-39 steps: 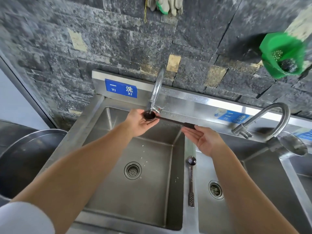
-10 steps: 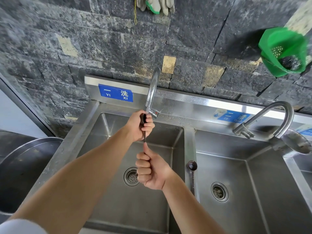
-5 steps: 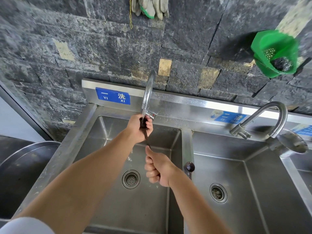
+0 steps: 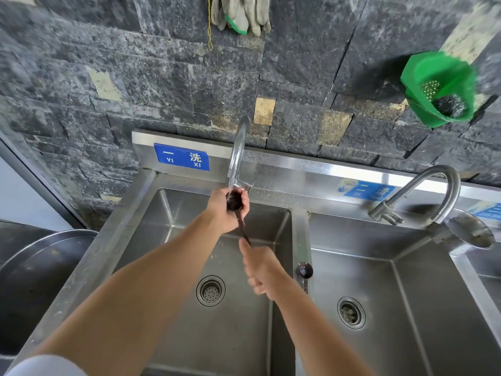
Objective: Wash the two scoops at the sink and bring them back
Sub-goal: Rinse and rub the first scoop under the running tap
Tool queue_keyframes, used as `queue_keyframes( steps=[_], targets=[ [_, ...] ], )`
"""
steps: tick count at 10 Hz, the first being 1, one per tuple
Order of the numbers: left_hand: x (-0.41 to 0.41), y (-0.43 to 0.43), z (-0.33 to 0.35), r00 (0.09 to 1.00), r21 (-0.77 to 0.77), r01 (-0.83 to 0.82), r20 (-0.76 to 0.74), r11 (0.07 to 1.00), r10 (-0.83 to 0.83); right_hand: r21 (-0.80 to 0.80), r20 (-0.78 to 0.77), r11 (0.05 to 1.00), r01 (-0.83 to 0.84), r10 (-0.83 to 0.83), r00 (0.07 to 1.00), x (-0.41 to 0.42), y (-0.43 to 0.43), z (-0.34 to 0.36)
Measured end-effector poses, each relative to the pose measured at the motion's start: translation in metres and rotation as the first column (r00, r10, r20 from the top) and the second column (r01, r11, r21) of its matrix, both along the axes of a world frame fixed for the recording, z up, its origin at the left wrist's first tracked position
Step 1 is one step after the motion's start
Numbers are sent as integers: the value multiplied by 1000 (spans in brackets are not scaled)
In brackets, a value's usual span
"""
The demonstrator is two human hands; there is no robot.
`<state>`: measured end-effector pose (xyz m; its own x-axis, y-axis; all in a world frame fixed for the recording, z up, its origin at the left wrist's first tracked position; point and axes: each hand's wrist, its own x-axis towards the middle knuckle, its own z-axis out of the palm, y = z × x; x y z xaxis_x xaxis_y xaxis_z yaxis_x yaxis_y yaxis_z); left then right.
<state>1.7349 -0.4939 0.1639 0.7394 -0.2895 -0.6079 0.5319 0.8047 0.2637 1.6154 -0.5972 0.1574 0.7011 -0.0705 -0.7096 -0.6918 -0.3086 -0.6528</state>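
A dark long-handled scoop point(image 4: 235, 202) is held under the left faucet point(image 4: 237, 150), over the left sink basin point(image 4: 173, 213). Water runs from the spout onto its bowl. My left hand point(image 4: 225, 210) curls round the bowl end. My right hand point(image 4: 260, 270) grips the lower end of the handle, which is hidden in my fist. The second scoop point(image 4: 305, 271) lies on the steel divider between the two basins, bowl toward the wall, its handle partly hidden behind my right wrist.
The right basin point(image 4: 406, 267) has its own curved faucet point(image 4: 433, 191). A green basket point(image 4: 439, 88) with a scourer hangs on the stone wall, and gloves point(image 4: 241, 12) hang above. A large steel pot point(image 4: 35, 267) stands at the left.
The scoop has turned from lying across the sink to pointing toward me. My right hand closed on the handle and shifted slightly right; my left hand keeps working round the bowl under the spout.
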Motion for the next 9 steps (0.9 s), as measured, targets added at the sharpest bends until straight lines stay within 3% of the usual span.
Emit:
queue_keyframes(
  steps=[1,2,3,4,5,6,7,8,9],
  targets=[
    [0,4,-2,999,-67,34,-9,997,-34,658,-313,720,220,-4,950,-3,-3,4],
    [-2,9,1,997,-123,73,1,990,-74,573,-246,808,139,8,969,-4,-6,11],
    [-2,9,4,998,-17,64,17,998,-64,-416,196,900,-127,225,955,-8,-9,6],
    [0,7,5,1000,55,0,-2,998,0,-661,456,750,37,361,814,-10,-13,-7],
    [-1,10,5,1000,-38,-22,-22,999,21,281,244,957,72,-144,959,-8,-10,-11],
    [-2,12,4,1000,-93,9,4,996,-8,846,-397,351,402,-89,913,-12,-11,-1],
    [-5,14,5,1000,-141,-13,-1,990,13,714,-229,637,291,-181,956,-10,-7,1],
    [-4,13,7,999,-118,-32,14,992,34,-438,350,899,-12,183,919,-15,-5,-5],
    [-3,7,8,997,-28,42,62,999,-40,-273,324,961,51,42,945,-20,5,-7]
  ],
)
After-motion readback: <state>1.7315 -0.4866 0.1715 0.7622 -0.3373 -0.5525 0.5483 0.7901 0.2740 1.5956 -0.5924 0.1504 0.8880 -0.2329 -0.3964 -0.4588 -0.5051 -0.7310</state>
